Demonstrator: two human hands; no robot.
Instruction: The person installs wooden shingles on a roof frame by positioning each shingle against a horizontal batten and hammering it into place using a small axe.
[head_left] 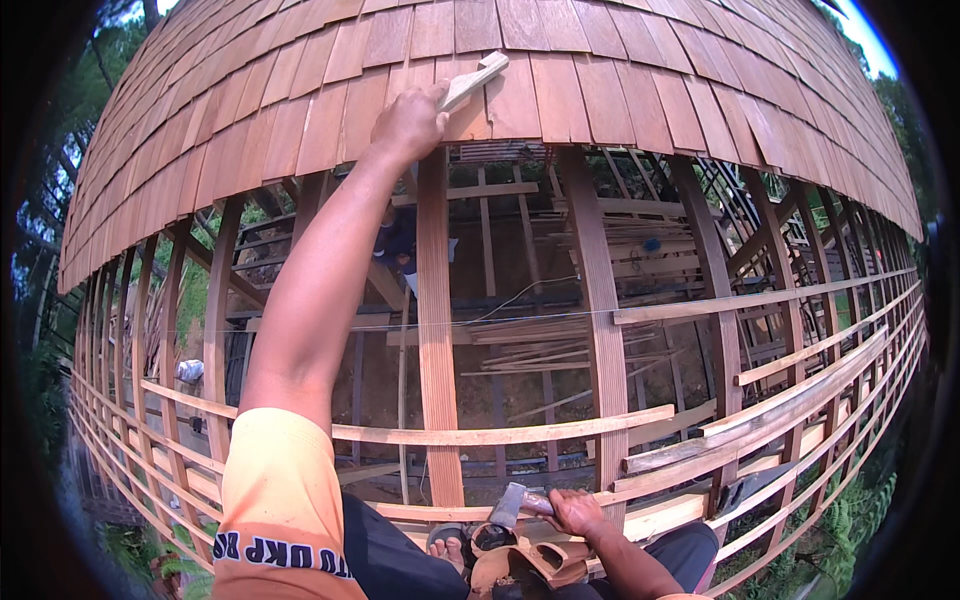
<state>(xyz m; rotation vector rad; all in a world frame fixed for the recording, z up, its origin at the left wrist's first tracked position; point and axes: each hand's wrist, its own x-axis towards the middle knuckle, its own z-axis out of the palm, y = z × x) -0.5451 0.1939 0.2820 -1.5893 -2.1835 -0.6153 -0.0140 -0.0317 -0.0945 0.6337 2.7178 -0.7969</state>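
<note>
My left arm stretches up to the lower edge of a roof of reddish wooden shingles [590, 95]. My left hand [408, 122] is closed round a pale strip of wood [474, 82], which lies slanted over the lowest shingles. Low down, near my knees, my right hand [575, 511] grips the short wooden handle of a hatchet [509, 504]. Its grey metal head points left, above a brown tool pouch [500, 572]. My sandalled foot [448, 545] shows beside the pouch.
Upright rafters [436, 330] run down from the shingles, crossed by thin battens [505, 436]. Through wide gaps, stacked timber [640, 235] shows far below. A thin string [500, 322] spans the rafters. Loose boards [770, 410] lie at the right. Another person [398, 240] is partly visible below.
</note>
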